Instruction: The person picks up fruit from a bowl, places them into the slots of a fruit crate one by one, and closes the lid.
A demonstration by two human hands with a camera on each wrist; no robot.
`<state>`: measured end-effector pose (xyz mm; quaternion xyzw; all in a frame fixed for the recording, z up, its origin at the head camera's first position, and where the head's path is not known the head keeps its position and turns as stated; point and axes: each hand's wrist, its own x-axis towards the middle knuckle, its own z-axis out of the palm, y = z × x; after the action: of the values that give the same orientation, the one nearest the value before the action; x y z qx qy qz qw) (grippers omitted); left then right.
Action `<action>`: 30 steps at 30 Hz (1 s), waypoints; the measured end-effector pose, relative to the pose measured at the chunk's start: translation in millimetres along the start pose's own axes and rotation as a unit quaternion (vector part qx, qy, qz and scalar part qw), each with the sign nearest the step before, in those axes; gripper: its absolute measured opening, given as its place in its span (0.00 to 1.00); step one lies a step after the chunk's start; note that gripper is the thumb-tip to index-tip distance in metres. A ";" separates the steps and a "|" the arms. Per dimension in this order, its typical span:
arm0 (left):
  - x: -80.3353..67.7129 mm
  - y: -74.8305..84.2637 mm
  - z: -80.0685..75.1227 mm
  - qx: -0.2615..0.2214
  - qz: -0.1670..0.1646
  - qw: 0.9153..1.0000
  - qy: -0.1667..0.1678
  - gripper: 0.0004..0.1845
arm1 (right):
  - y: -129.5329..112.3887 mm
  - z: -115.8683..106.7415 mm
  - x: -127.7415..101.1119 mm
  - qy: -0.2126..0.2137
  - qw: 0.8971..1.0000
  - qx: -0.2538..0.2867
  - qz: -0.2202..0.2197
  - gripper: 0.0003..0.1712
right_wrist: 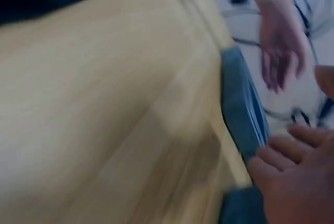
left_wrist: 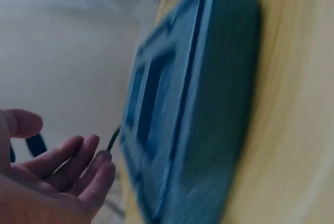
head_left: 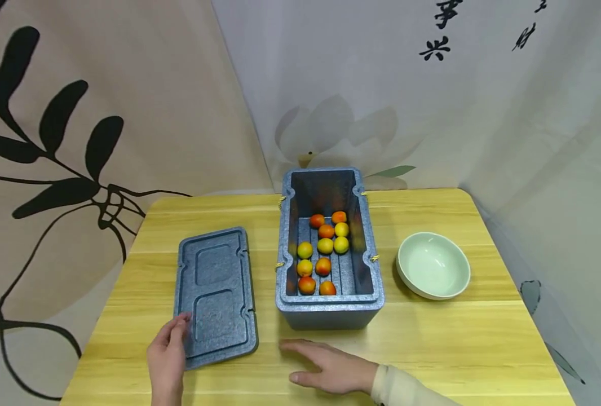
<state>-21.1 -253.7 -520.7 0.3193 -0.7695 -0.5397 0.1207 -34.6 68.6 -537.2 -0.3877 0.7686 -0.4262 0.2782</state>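
The blue foam lid [head_left: 216, 294] lay flat on the table [head_left: 432, 338], at nine o'clock from the open box [head_left: 328, 304] holding eleven fruits [head_left: 325, 246]. One bowl [head_left: 433, 265] stood at three o'clock. The left hand [head_left: 167, 358], fingers relaxed, touched the lid's near corner; the right hand [head_left: 331, 369] lay flat, empty.

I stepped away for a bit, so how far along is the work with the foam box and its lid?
The lid is off and lies flat on the table, left of the open box. The fruit all sits inside the box. The left hand is at the lid's near corner; the right hand lies flat before the box. The bowl holds nothing.
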 end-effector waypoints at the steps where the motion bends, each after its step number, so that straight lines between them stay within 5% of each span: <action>1: 7.5 0.7 -5.1 0.021 -0.004 1.000 0.008 0.22 | -2.3 3.6 10.5 -0.006 1.000 -0.006 -0.005 0.37; 4: 29.8 0.3 -19.8 0.078 -0.005 0.997 -0.002 0.26 | -5.4 14.8 40.8 0.005 1.000 -0.001 -0.014 0.43; 10: 68.5 -12.4 -39.7 0.109 -0.020 0.986 -0.127 0.38 | -2.8 33.5 86.5 0.077 0.996 0.039 0.023 0.47; 16: 83.5 -25.8 -44.3 0.092 -0.047 0.979 -0.173 0.42 | 3.2 45.7 112.9 0.193 0.969 0.112 0.103 0.42; 21: 82.9 -37.1 -42.5 0.041 -0.065 0.983 -0.168 0.38 | 6.1 52.8 128.7 0.247 0.955 0.114 0.118 0.38; 26: 81.4 -41.9 -36.8 -0.004 -0.059 0.991 -0.121 0.33 | 4.8 55.1 135.8 0.242 0.956 0.118 0.119 0.40; 30: 79.9 -41.2 -29.5 -0.005 -0.057 0.994 -0.089 0.32 | 4.4 55.8 142.5 0.266 0.946 0.124 0.135 0.40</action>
<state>-51.8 -334.3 -559.3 0.3125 -0.7554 -0.5756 0.0220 -71.5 -73.2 -581.8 -0.1152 0.8008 -0.5644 0.1642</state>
